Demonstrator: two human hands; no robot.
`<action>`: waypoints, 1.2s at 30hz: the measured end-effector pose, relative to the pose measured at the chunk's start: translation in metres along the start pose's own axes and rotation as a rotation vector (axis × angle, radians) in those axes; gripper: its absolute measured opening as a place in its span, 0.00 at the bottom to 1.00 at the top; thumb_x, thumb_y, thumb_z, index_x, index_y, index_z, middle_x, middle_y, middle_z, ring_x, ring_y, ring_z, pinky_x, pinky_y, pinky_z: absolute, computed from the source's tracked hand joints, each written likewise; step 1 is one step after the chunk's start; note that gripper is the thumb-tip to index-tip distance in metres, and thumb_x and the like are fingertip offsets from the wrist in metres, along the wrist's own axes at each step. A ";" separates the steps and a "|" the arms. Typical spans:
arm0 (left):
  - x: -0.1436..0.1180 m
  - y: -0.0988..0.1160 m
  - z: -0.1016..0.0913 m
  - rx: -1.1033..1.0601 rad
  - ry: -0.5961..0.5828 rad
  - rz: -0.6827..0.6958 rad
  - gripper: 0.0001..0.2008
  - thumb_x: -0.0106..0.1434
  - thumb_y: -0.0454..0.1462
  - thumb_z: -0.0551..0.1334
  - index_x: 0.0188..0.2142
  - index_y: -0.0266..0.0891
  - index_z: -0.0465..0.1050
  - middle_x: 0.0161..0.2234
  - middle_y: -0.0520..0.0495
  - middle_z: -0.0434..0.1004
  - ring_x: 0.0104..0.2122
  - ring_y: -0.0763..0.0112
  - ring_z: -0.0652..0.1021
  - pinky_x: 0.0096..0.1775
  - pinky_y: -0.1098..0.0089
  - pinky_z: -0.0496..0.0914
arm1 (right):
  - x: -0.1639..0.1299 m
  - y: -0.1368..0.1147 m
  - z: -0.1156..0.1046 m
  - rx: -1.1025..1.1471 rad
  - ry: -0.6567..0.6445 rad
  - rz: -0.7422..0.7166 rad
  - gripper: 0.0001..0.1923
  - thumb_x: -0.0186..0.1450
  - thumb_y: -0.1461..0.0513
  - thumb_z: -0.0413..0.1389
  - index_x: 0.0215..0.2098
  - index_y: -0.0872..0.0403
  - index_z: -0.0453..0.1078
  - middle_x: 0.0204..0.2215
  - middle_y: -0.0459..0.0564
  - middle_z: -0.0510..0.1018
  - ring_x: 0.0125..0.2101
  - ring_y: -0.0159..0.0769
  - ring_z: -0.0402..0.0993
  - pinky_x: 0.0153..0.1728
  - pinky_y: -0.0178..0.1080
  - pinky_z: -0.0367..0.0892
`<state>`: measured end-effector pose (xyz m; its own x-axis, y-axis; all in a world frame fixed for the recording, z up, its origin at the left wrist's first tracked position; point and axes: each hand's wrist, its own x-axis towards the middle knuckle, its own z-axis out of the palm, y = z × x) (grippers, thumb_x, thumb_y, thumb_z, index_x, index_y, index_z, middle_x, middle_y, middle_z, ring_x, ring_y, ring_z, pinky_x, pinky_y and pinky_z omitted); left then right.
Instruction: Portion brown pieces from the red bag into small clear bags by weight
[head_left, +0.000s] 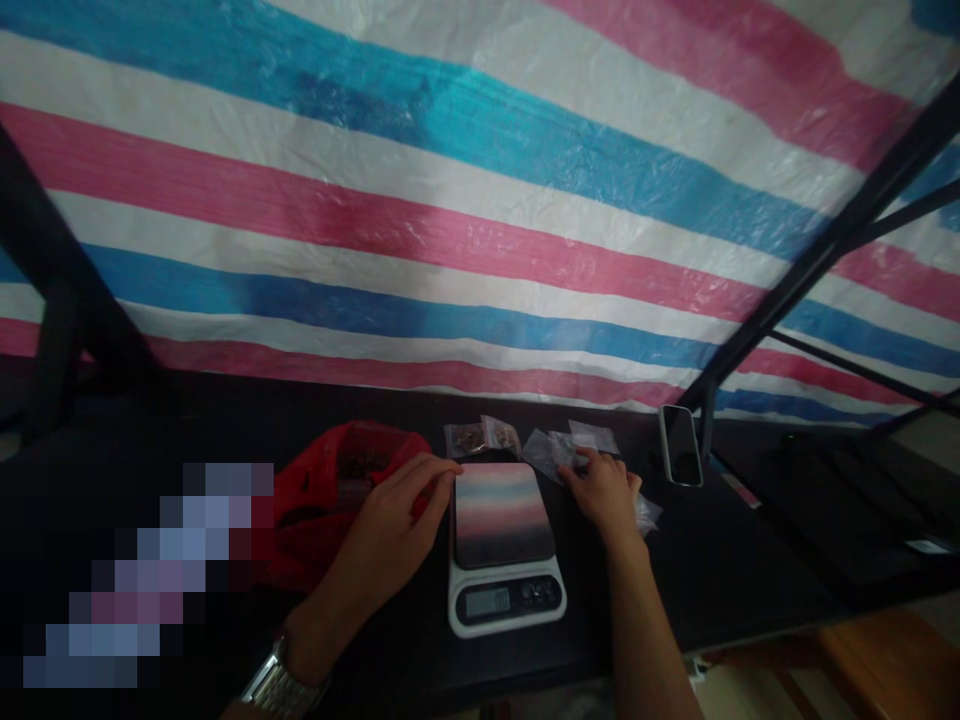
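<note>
A small white kitchen scale (505, 540) with a shiny top plate stands on the black table (720, 570) in front of me. My left hand (394, 525) rests just left of the scale, fingers together and stretched toward its far corner, holding nothing I can see. Behind that hand lies a red plastic bag (330, 500) with dark bits inside. My right hand (604, 490) lies to the right of the scale, its fingers on a pile of small clear plastic bags (570, 450); whether it grips one I cannot tell. Two small filled bags (480, 437) lie behind the scale.
A phone (680, 445) lies face up at the right, next to a black pole (810, 260). A striped pink, blue and white tarp (480, 200) hangs behind the table. A wooden stool or bench (877, 655) stands at the lower right. A blurred patch covers the table's left part.
</note>
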<state>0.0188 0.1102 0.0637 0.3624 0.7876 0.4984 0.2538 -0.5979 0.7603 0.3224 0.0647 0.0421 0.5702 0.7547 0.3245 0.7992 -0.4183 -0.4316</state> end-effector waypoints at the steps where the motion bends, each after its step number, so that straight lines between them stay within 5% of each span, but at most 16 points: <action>1: 0.000 0.000 0.000 0.001 -0.003 0.002 0.12 0.74 0.42 0.57 0.42 0.44 0.79 0.42 0.47 0.84 0.44 0.62 0.83 0.51 0.66 0.74 | 0.000 0.001 0.001 0.008 0.006 0.011 0.19 0.62 0.58 0.65 0.51 0.53 0.81 0.41 0.62 0.86 0.51 0.62 0.75 0.54 0.58 0.57; 5: 0.000 0.002 0.002 0.006 -0.004 0.003 0.11 0.74 0.42 0.57 0.43 0.44 0.79 0.42 0.47 0.84 0.44 0.63 0.83 0.51 0.66 0.73 | 0.003 0.001 0.003 0.093 0.031 0.032 0.20 0.61 0.62 0.62 0.52 0.50 0.80 0.31 0.53 0.86 0.47 0.58 0.78 0.55 0.58 0.57; 9: 0.000 0.006 0.004 0.012 0.011 0.025 0.11 0.74 0.40 0.57 0.42 0.44 0.79 0.43 0.48 0.84 0.44 0.64 0.83 0.50 0.67 0.74 | 0.007 -0.004 -0.005 0.224 0.092 0.037 0.24 0.64 0.56 0.59 0.57 0.52 0.76 0.37 0.54 0.87 0.45 0.54 0.81 0.55 0.59 0.61; 15: -0.002 0.021 0.015 0.026 0.080 0.055 0.10 0.73 0.41 0.60 0.48 0.46 0.80 0.49 0.47 0.81 0.51 0.63 0.81 0.57 0.65 0.72 | -0.002 -0.029 -0.035 0.743 0.182 -0.227 0.22 0.63 0.57 0.62 0.55 0.52 0.75 0.33 0.47 0.84 0.39 0.44 0.81 0.53 0.50 0.68; 19: -0.001 0.030 0.020 -0.049 0.112 -0.015 0.17 0.71 0.44 0.63 0.57 0.47 0.77 0.60 0.44 0.77 0.63 0.58 0.74 0.65 0.57 0.66 | -0.021 -0.058 -0.055 0.779 0.049 -0.364 0.12 0.63 0.62 0.64 0.46 0.48 0.79 0.33 0.44 0.84 0.40 0.43 0.79 0.55 0.49 0.64; 21: 0.000 0.034 0.020 -0.185 0.054 -0.100 0.21 0.71 0.49 0.62 0.58 0.45 0.77 0.61 0.42 0.77 0.63 0.54 0.74 0.66 0.54 0.65 | -0.032 -0.073 -0.063 0.844 -0.093 -0.412 0.12 0.64 0.63 0.64 0.46 0.47 0.79 0.32 0.43 0.84 0.39 0.42 0.79 0.52 0.48 0.65; 26: 0.000 0.041 0.020 -0.656 -0.334 -0.328 0.31 0.69 0.61 0.61 0.57 0.41 0.79 0.51 0.40 0.84 0.49 0.55 0.83 0.53 0.58 0.75 | -0.053 -0.102 -0.075 0.849 -0.275 -0.504 0.07 0.62 0.66 0.66 0.37 0.48 0.79 0.31 0.43 0.85 0.39 0.42 0.78 0.54 0.49 0.62; 30: -0.003 0.039 0.017 -0.851 -0.361 -0.311 0.32 0.63 0.61 0.68 0.56 0.43 0.80 0.47 0.44 0.84 0.46 0.60 0.83 0.50 0.64 0.75 | -0.059 -0.111 -0.079 0.823 -0.287 -0.512 0.10 0.62 0.67 0.65 0.40 0.48 0.79 0.28 0.42 0.85 0.40 0.44 0.77 0.52 0.49 0.61; 36: -0.012 0.031 0.007 -0.920 -0.456 -0.264 0.28 0.64 0.52 0.72 0.61 0.49 0.76 0.51 0.46 0.83 0.52 0.62 0.81 0.56 0.64 0.72 | -0.061 -0.113 -0.080 0.763 -0.303 -0.559 0.10 0.63 0.70 0.63 0.30 0.48 0.78 0.32 0.43 0.86 0.43 0.42 0.74 0.52 0.47 0.59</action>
<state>0.0289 0.0809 0.0785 0.7458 0.6310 0.2134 -0.3342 0.0774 0.9393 0.2124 0.0260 0.1386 -0.0092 0.8860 0.4636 0.5414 0.3942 -0.7426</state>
